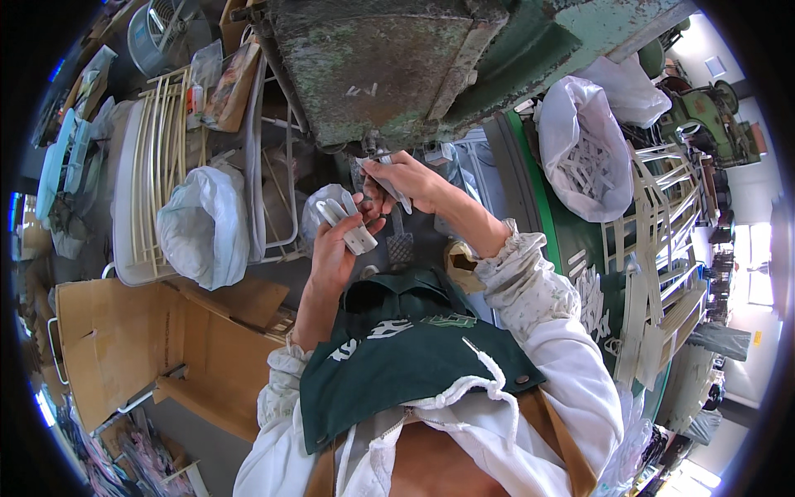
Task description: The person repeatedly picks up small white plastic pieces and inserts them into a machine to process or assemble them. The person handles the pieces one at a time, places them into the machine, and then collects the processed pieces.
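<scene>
A person in a dark green apron works with both bare hands near the middle of the frame, just below a worn green machine that fills the top centre. The left hand, left of centre, has its grip closed around a bundle of white strips, whose ends fan out above and below the fingers. The right hand, a little higher and further right, sits close under the machine's lower edge. Its grip is together on a single pale piece, which slants down to the right below the fingers; the fingertips are partly hidden.

At the right of the frame, a dark table with a bright green edge carries an open white bag filled with similar short pieces. More loose white pieces lie lower on that table, beside long pale slatted frames. Left of the hands stands another white bag, with its mouth open, in front of pale rods. An open cardboard box takes up the lower left, and a round metal fan shows at the upper left.
</scene>
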